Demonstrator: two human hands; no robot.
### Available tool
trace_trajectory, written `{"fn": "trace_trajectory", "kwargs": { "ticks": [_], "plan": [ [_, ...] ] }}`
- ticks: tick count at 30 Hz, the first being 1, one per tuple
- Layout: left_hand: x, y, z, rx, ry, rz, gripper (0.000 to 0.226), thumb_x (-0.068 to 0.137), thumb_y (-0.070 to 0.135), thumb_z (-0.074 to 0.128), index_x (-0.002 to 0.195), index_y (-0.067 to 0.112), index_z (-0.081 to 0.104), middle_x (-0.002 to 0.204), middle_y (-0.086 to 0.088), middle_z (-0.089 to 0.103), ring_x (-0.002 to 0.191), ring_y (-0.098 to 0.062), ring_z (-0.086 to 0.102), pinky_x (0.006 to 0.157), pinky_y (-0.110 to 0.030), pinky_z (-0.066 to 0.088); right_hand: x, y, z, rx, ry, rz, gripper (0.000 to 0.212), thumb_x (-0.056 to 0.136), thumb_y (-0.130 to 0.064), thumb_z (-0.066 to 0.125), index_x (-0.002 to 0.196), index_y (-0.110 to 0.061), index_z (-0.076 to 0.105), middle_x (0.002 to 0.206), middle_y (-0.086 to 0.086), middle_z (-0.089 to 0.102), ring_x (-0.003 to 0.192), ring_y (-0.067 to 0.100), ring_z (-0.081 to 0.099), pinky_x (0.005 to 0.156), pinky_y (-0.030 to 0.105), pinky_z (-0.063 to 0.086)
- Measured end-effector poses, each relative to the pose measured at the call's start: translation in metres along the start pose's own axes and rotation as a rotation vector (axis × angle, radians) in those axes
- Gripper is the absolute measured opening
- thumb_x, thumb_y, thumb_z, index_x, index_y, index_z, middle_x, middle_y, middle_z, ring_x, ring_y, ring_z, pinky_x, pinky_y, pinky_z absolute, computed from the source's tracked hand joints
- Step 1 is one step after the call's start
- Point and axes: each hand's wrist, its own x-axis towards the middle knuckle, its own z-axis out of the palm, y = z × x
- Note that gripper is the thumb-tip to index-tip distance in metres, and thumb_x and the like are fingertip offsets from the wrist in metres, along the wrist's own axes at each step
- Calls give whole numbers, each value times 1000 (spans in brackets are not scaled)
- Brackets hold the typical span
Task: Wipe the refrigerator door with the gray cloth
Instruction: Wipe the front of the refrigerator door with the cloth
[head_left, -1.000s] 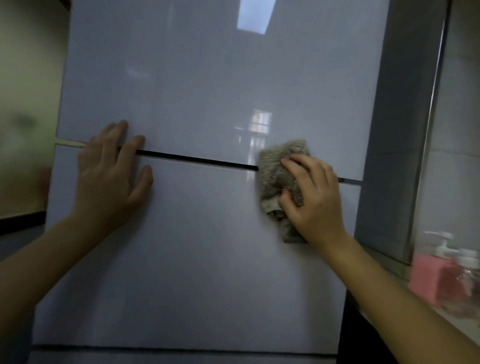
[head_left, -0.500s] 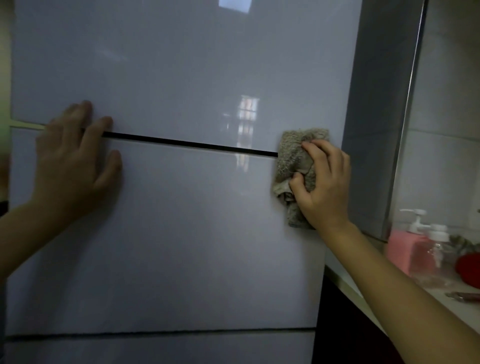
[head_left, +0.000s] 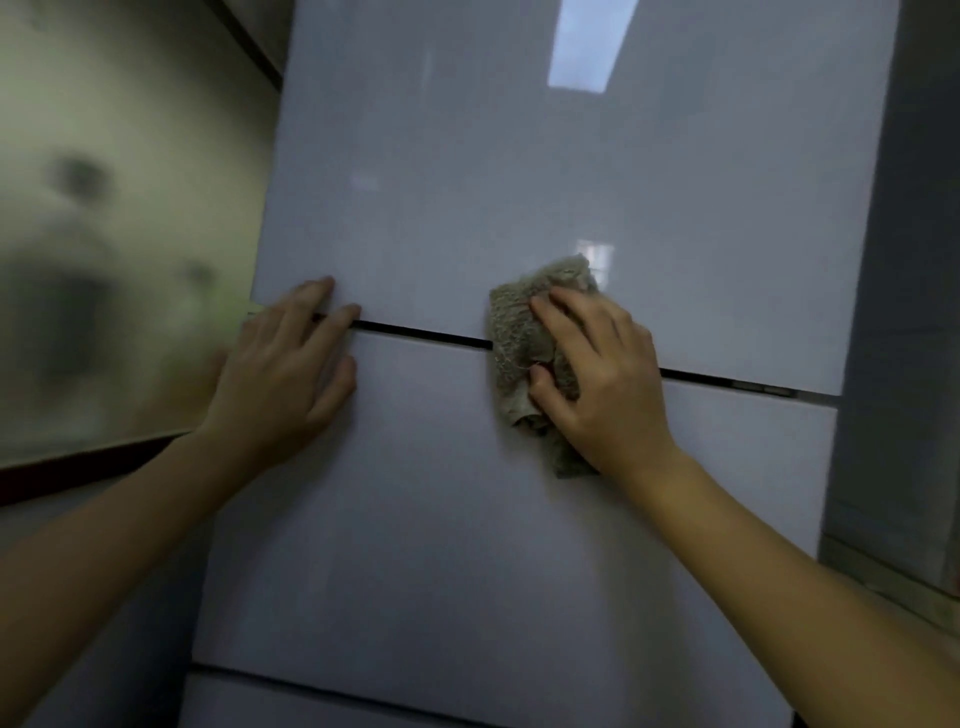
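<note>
Both bare forearms reached up and forward from the lower corners. The left hand (head_left: 283, 374) lay flat with the palm down, its fingers spread and pointing up. The right hand (head_left: 602, 384) was pressed down, fingers slightly curled, thumb bent toward the left.

Cloth (head_left: 524, 353) on the door (head_left: 519, 182) seam (head_left: 421, 332), right of left hand (head_left: 283, 384).

Glossy refrigerator door (head_left: 519, 182), gray cloth (head_left: 519, 353) pressed on
</note>
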Motion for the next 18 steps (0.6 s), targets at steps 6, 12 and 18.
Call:
{"fn": "trace_trajectory", "kwargs": {
  "ticks": [6,12,18],
  "plan": [
    [-16,-28,-7,29,-83,36,55,98,38,40,143,8,50,155,-18,42,139,-35,44,110,-42,38,41,-58,42,54,-61,-260,54,88,-30,63,139,-14,59,141,8,59,132,30,52,98,41,44],
    [-25,-36,-3,31,-114,59,57,99,39,39,147,9,46,158,-18,38,143,-35,41,112,-43,38,71,-47,46,32,-68,-370,50,85,-23,65,134,-13,63,135,10,63,122,35,58,89,45,49],
    [-31,-40,5,17,-103,71,58,99,38,39,148,9,44,159,-20,37,145,-36,39,114,-45,37,79,-62,56,16,-1,-182,52,85,-27,64,135,-14,62,137,10,60,125,35,55,92,47,47]
  ]
}}
